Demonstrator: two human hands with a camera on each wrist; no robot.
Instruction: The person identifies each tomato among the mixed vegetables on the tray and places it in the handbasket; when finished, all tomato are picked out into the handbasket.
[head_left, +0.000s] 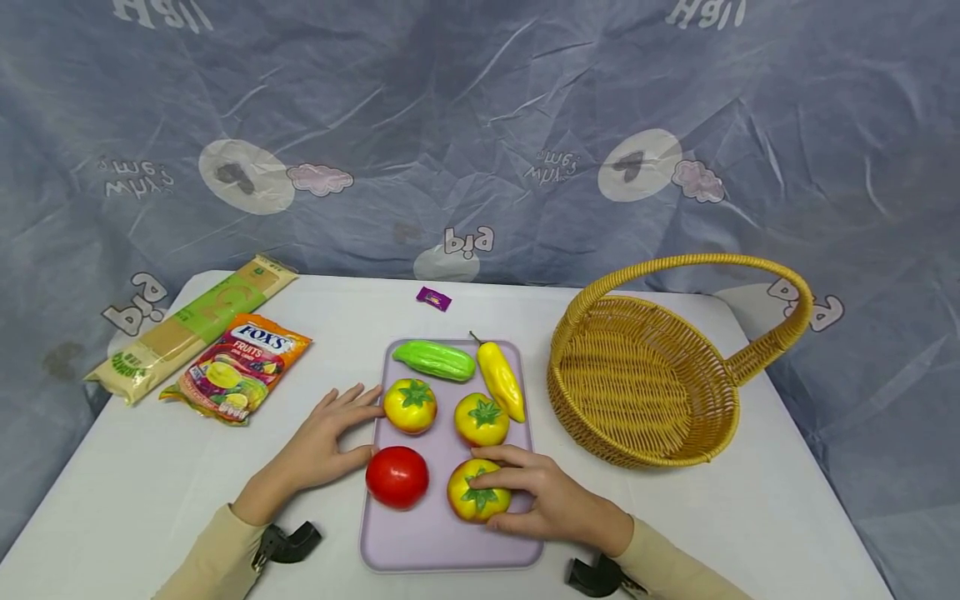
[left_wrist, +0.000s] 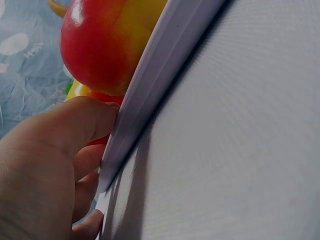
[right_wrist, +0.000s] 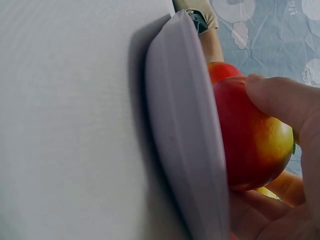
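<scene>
A lilac tray (head_left: 442, 546) holds toy produce: a red tomato (head_left: 397, 477), several yellow-and-red tomatoes with green leaf tops, a green cucumber-like vegetable (head_left: 435, 360) and a yellow pepper (head_left: 501, 382). My right hand (head_left: 543, 497) grips the near right yellow-and-red tomato (head_left: 468, 492), thumb on its near side and fingers over its top and far side; the right wrist view shows the tomato (right_wrist: 252, 145) beside the tray wall (right_wrist: 185, 110). At the tray's left edge rests my left hand (head_left: 330, 442), fingers spread and fairly straight. Its thumb (left_wrist: 100, 117) touches the rim in the left wrist view.
A wicker basket (head_left: 558, 400) with a tall handle stands right of the tray. To the left lie an orange candy bag (head_left: 240, 367) and a long noodle packet (head_left: 202, 321). One small purple candy (head_left: 433, 298) lies beyond the tray, before a grey-blue cloth backdrop (head_left: 480, 125).
</scene>
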